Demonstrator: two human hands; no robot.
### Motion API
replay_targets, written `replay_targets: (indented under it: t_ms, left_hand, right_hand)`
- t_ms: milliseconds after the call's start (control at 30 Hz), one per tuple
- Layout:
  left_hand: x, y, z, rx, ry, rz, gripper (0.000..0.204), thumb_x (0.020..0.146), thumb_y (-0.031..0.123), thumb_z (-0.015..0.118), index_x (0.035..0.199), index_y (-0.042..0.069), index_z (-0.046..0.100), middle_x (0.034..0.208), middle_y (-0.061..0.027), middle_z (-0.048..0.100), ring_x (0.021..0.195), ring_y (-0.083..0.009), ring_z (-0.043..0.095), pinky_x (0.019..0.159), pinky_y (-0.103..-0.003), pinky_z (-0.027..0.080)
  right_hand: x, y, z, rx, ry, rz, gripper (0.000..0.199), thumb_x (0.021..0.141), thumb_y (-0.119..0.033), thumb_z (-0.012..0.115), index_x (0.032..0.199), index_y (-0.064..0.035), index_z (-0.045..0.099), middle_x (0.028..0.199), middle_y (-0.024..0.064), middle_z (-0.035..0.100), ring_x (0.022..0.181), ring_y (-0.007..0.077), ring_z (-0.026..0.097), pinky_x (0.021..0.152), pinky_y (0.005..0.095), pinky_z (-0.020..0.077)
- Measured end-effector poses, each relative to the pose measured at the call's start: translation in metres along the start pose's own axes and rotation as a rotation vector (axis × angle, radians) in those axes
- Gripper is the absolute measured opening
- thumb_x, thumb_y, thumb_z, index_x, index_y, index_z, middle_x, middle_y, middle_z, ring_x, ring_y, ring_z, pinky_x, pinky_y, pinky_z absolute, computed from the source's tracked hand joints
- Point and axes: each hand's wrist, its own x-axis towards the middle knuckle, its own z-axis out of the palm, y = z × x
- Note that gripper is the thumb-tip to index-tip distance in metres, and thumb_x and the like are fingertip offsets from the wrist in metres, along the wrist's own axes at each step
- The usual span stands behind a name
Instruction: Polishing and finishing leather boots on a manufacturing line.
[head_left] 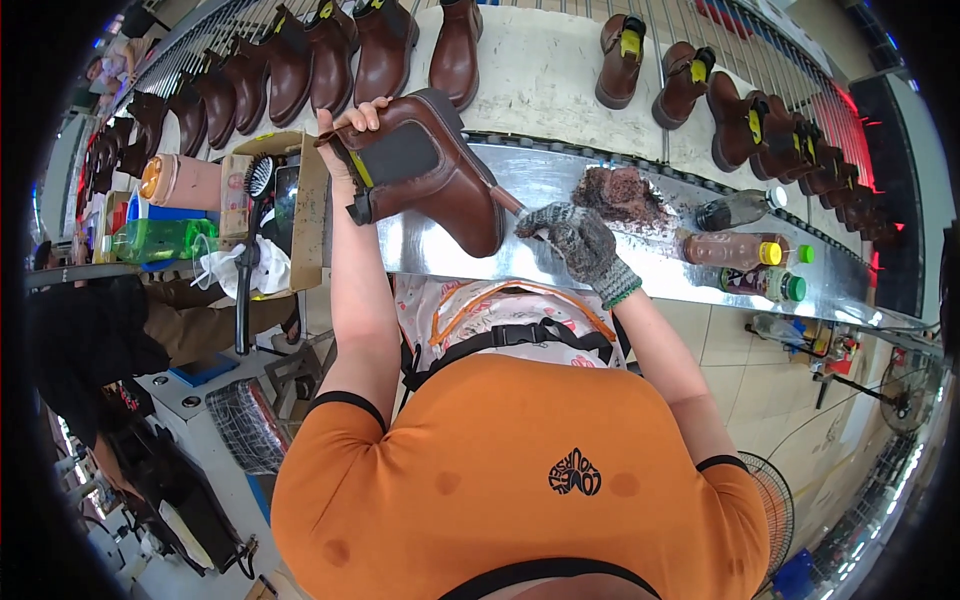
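Note:
My left hand (362, 116) grips a brown leather ankle boot (455, 200) by its shaft, fingers over the upper edge. The boot is tilted, toe down toward me, with a dark elastic panel and yellow lining at its opening. In a grey knitted glove, my right hand (575, 240) closes round a slim brownish stick-like tool (506, 200). Its far end meets the boot near the sole edge; whether it carries bristles is hidden. Behind the glove lies a crumpled, brown-stained cloth (622, 195) on the metal ledge (600, 275).
Several brown boots (385, 50) stand along the pale conveyor belt (545, 60). Bottles with brown and dark liquid (730, 248) lie at the right. On the left, a cardboard box (313, 190) sits beside a hairbrush (260, 178) and a green bottle (165, 240). Another person (90, 330) is at left.

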Motion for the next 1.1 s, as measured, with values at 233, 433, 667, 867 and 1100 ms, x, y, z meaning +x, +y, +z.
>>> replay_targets:
  t_ms: [233,433,667,867,1100]
  left_hand:
    - [-0.012,0.008,-0.062,0.118,0.163,-0.011,0.062,0.093,0.05,0.035,0.072,0.001,0.065,0.074,-0.0123,0.059,0.088,-0.0298,0.052,0.101,-0.041,0.03]
    - [-0.002,-0.001,-0.054,0.258,0.645,-0.052,0.064,0.092,0.05,0.038,0.063,-0.002,0.062,0.067,-0.0131,0.06,0.085,-0.0304,0.057,0.09,-0.039,0.039]
    - [0.011,-0.037,-0.033,0.387,0.813,0.069,0.058,0.091,0.056,0.036,0.084,0.002,0.056,0.077,-0.014,0.063,0.076,-0.0242,0.061,0.073,-0.033,0.049]
    - [-0.008,-0.013,-0.066,1.167,0.596,-0.158,0.072,0.093,0.06,0.027,0.109,-0.004,0.055,0.094,-0.0119,0.063,0.092,-0.0196,0.057,0.087,-0.031,0.041]
    - [-0.017,-0.006,0.002,1.618,0.612,0.027,0.06,0.092,0.046,0.038,0.124,-0.005,0.043,0.111,-0.0289,0.057,0.106,-0.0447,0.051,0.088,-0.044,0.04]
  right_hand:
    - [-0.014,0.02,0.013,-0.094,-0.033,0.008,0.027,0.077,-0.009,0.05,0.1,-0.0125,0.064,0.099,0.0059,0.066,0.087,0.026,0.062,0.075,0.0359,0.0484]
    - [-0.026,0.038,0.02,0.105,0.007,0.083,0.036,0.07,0.003,0.052,0.102,-0.0089,0.062,0.097,0.0085,0.066,0.088,0.0257,0.064,0.081,0.0338,0.0493]
    - [-0.049,0.075,0.037,0.671,0.083,0.51,0.028,0.073,-0.003,0.054,0.101,-0.0031,0.062,0.088,0.0102,0.067,0.074,0.0159,0.063,0.066,0.0272,0.0504]
    - [-0.047,0.052,0.036,1.25,0.27,0.811,0.072,0.085,-0.065,0.035,0.098,0.0008,0.063,0.082,0.013,0.065,0.055,0.0112,0.055,0.044,0.0181,0.0405]
    - [-0.04,0.011,0.016,1.039,0.474,0.79,0.078,0.088,-0.067,0.025,0.101,-0.0009,0.064,0.082,0.008,0.065,0.053,0.0102,0.053,0.043,0.0162,0.0383]
